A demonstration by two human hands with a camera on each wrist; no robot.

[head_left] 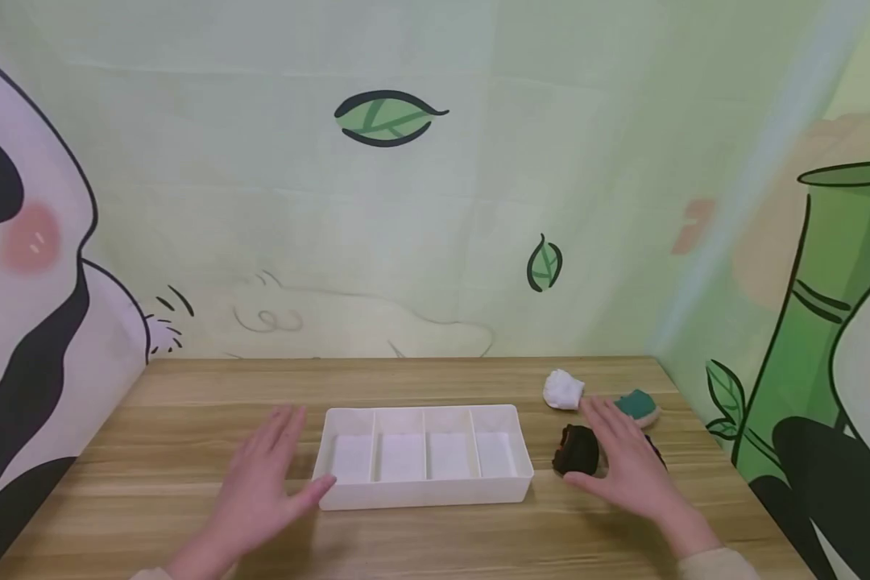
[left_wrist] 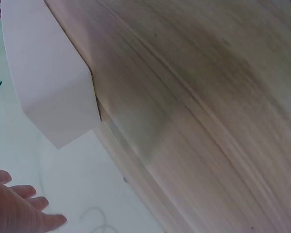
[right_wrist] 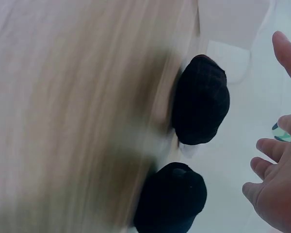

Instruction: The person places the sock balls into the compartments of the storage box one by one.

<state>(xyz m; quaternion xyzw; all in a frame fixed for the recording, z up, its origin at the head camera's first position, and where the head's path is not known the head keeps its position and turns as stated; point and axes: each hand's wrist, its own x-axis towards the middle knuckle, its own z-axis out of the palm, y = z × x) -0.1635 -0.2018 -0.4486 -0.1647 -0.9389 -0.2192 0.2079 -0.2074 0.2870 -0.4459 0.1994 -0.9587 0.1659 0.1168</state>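
Note:
A white divided box (head_left: 426,493) with several compartments in a row stands on the wooden table. Left of it is my left hand (head_left: 257,483), fingers straight and spread, its thumb in front of the box's near left corner. My right hand (head_left: 634,471) is held with extended fingers over a group of small balled-up cloth bundles, perhaps rolled socks. A black bundle (head_left: 577,451) lies by its thumb, a white bundle (head_left: 563,390) beyond it, and a teal bundle (head_left: 636,407) behind its fingers. Mostly hidden by that hand is another dark bundle (right_wrist: 172,199). Neither hand holds anything.
The wooden table (head_left: 420,540) ends at the back against a printed cloth backdrop (head_left: 261,201) with pandas, leaves and bamboo. In the left wrist view, the box's white side wall (left_wrist: 46,63) rises from the tabletop.

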